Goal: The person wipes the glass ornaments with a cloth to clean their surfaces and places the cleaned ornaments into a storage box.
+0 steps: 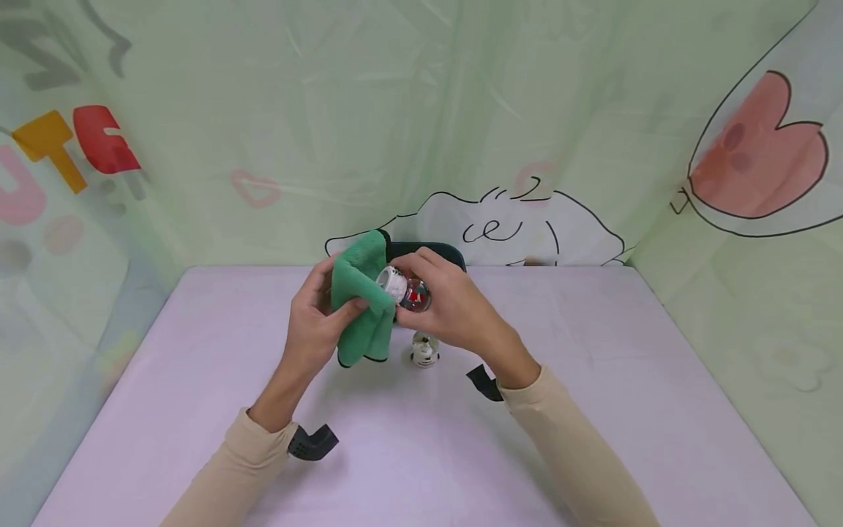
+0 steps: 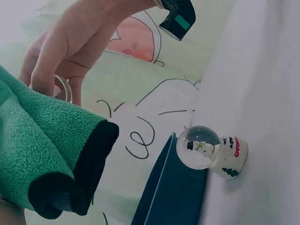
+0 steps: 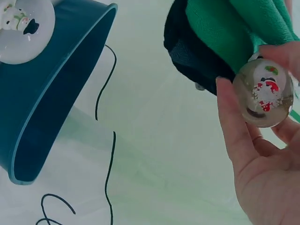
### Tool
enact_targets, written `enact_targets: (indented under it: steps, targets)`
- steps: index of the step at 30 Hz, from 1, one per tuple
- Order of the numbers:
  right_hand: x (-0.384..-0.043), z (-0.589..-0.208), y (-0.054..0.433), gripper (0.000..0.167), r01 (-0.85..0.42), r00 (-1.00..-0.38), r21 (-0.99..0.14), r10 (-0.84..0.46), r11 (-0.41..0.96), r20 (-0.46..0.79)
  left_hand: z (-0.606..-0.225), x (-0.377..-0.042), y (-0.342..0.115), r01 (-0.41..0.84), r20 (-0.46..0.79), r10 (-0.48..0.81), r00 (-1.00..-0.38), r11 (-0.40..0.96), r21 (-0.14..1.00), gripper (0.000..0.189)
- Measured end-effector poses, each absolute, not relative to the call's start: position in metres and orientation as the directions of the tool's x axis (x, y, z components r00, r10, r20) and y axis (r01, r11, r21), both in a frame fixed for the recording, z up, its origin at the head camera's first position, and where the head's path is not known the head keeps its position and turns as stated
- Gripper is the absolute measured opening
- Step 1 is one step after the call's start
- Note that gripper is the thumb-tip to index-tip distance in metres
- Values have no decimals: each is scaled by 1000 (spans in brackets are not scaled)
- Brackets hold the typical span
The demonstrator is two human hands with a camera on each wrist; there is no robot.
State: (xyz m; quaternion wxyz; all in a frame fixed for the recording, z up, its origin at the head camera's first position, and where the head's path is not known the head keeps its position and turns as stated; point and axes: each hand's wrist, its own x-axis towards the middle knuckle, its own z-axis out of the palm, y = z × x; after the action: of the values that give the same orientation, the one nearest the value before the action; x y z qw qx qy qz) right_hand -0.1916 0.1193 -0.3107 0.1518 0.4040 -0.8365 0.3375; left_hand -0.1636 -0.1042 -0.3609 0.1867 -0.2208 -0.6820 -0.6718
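My left hand [image 1: 315, 316] pinches a green cloth [image 1: 361, 293] with dark edging, its thumb lying over the front. In my right hand [image 1: 454, 298] is a small snow globe [image 1: 416, 295] with a red and white figure inside, tipped so its white base [image 1: 392, 284] faces the cloth. Fingers and thumb curl round the glass ball, which shows clearly in the right wrist view [image 3: 265, 93]. The cloth overlaps the base there. A second snow globe [image 2: 199, 147], with a snowman inside and lettering on its base, stands upright on the table below the hands.
Behind the hands a dark blue bin [image 2: 176, 187] stands at the table's back edge, partly hidden by the cloth and right hand. The pale table [image 1: 421, 454] meets a printed curtain [image 1: 369, 132] at the back. Black camera mounts [image 1: 312, 443] sit at both wrists.
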Motion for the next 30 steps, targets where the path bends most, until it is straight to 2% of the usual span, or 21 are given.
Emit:
enact_targets:
  steps: [5, 10, 15, 18, 25, 30]
  targets:
    - [-192, -309, 121, 59, -779, -625, -483, -553, 400, 551, -362, -165, -106, 527, 526, 22, -850, 2, 850, 56]
    - [-196, -312, 126, 58, -789, -599, -544, -552, 285, 580, -361, -166, -108, 515, 515, 12, -857, -7, 857, 53]
    - [-198, -314, 128, 58, -774, -604, -598, -527, 209, 598, -361, -167, -109, 500, 500, 4, -866, -28, 865, 54]
    - [-197, -313, 126, 53, -787, -590, -584, -518, 199, 619, -360, -167, -109, 491, 493, 7, -870, -64, 869, 53]
    - [-195, -312, 117, 52, -858, -485, -497, -520, 128, 703, -359, -166, -106, 452, 453, 91, -887, -33, 891, 48]
    - [-195, -313, 115, 51, -866, -481, -480, -494, 139, 725, -360, -165, -105, 457, 452, 120, -884, 18, 889, 45]
